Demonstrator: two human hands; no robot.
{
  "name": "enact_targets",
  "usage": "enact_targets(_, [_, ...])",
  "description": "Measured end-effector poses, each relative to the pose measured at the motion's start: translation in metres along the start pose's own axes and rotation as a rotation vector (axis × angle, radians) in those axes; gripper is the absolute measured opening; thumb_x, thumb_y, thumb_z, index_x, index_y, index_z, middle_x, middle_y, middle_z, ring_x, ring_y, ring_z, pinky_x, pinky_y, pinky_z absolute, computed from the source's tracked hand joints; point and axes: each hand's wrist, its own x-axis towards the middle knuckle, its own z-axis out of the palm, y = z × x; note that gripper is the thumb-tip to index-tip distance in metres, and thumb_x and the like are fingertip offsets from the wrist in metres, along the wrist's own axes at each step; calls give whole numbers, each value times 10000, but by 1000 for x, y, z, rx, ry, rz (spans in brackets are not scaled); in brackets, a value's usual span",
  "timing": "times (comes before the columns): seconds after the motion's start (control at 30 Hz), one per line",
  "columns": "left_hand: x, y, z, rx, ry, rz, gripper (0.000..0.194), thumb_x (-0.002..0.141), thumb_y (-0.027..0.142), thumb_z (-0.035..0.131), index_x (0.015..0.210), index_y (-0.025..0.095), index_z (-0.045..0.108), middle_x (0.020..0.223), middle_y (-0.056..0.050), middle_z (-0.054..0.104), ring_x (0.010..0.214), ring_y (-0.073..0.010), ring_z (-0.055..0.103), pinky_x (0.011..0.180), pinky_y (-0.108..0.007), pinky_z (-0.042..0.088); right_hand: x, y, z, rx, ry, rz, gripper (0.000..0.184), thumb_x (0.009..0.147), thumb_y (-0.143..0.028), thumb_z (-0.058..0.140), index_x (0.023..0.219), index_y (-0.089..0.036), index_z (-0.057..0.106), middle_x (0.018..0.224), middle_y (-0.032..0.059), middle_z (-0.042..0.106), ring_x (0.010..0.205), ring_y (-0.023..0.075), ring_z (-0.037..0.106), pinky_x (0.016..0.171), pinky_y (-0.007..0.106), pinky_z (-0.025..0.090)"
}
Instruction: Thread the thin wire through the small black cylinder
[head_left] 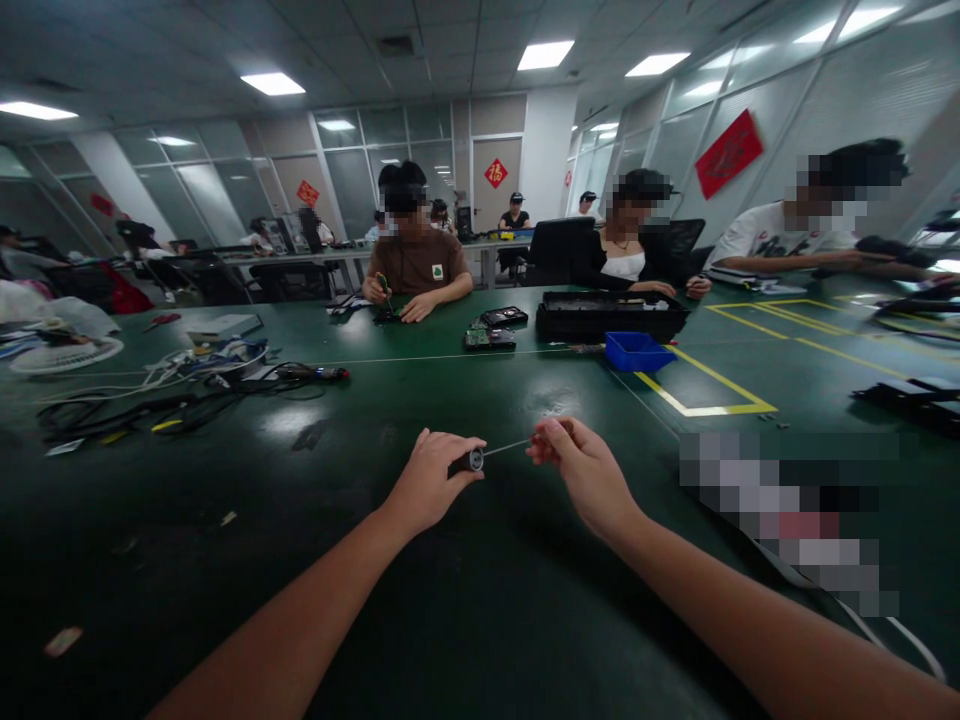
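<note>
1. The left hand grips a cylinder between thumb and fingers, probably to steady it.
2. The right hand pinches one end of a rod, seemingly to guide it; whether the other end enters the cylinder cannot be told.
3. Both things are over the bench, well in from its far edge.
4. The cylinder looks dark, with a grey rim; the rod, thin and pale.
</note>
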Motion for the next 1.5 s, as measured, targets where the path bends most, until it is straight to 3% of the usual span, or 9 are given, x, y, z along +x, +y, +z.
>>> enact_targets(0.27, [1, 4, 1, 70, -29, -14, 371, 889, 279, 692, 1254, 312, 632, 1198, -18, 675, 1178, -240, 562, 1182, -577, 199, -10, -9, 3, -400, -43, -183, 268, 1000, -428, 466, 976, -205, 611, 830, 31, 677, 784, 194, 663, 743, 345, 512])
enact_targets(0.53, [0, 4, 8, 117, -79, -7, 392, 887, 318, 696, 1270, 348, 617, 1197, -10, 674, 1193, -250, 554, 1190, -634, 134, -13, -9, 3, -536, -110, -235, 220, 1010, -381, 462, 1016, -217, 608, 852, 28, 698, 809, 194, 687, 712, 328, 519])
enact_targets(0.87, [0, 6, 7, 125, -109, -23, 388, 893, 319, 687, 1274, 340, 615, 1199, -13, 672, 1191, -249, 551, 1190, -638, 123, -14, -14, 2, -609, -80, -271, 204, 1012, -347, 451, 991, -211, 601, 835, 30, 704, 793, 196, 689, 694, 320, 515])
enact_targets(1.17, [0, 4, 8, 127, -116, -13, 396, 891, 327, 688, 1280, 341, 612, 1216, -14, 671, 1206, -256, 546, 1189, -642, 111, -13, -14, 3, -675, -133, -314, 185, 1006, -335, 446, 997, -217, 589, 863, 41, 706, 796, 206, 691, 695, 329, 515])
enact_targets(1.4, [2, 5, 8, 97, -79, -48, 348, 878, 294, 699, 1222, 304, 643, 1165, -21, 684, 1155, -260, 578, 1184, -620, 170, -12, -15, 4, -763, -94, -375, 149, 999, -289, 443, 976, -208, 566, 816, 34, 684, 749, 200, 678, 682, 323, 494])
enact_targets(1.5, [2, 6, 6, 0, -9, -98, 323, 873, 295, 695, 1192, 272, 648, 1159, -36, 676, 1117, -255, 601, 1131, -531, 337, -12, -15, 3, -759, -75, -366, 162, 1005, -301, 441, 980, -207, 571, 817, 34, 684, 756, 201, 681, 670, 316, 494])
